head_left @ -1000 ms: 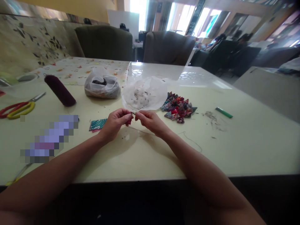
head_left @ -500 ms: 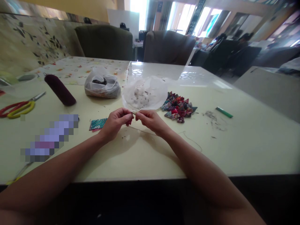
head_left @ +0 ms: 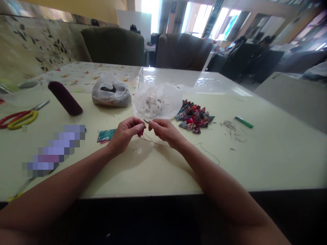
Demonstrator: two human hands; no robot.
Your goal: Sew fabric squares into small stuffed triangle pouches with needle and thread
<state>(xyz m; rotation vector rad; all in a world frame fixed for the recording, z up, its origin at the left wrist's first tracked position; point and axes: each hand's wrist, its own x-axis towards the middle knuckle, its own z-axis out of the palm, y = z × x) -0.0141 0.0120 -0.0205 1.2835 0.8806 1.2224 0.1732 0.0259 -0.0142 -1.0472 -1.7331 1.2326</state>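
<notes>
Fingers (head_left: 153,124) pinched close, with loose thread (head_left: 161,144) below: a tangle is my worry.
Slack along the worktop (head_left: 166,177) could knot, I judge, if drawn through too fast. Right hand (head_left: 166,131) pinches a thin dark needle-like tool (head_left: 146,121); left hand (head_left: 125,132) has its fingertips closed on small red cloth (head_left: 140,133). Beyond sits a cloth pile (head_left: 195,117).

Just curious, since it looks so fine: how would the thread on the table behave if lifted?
Probably floppy: the thread lies in loose bends across the table. Likely very light, as it looks so thin. It might tangle, since it loops near the left hand.
</notes>
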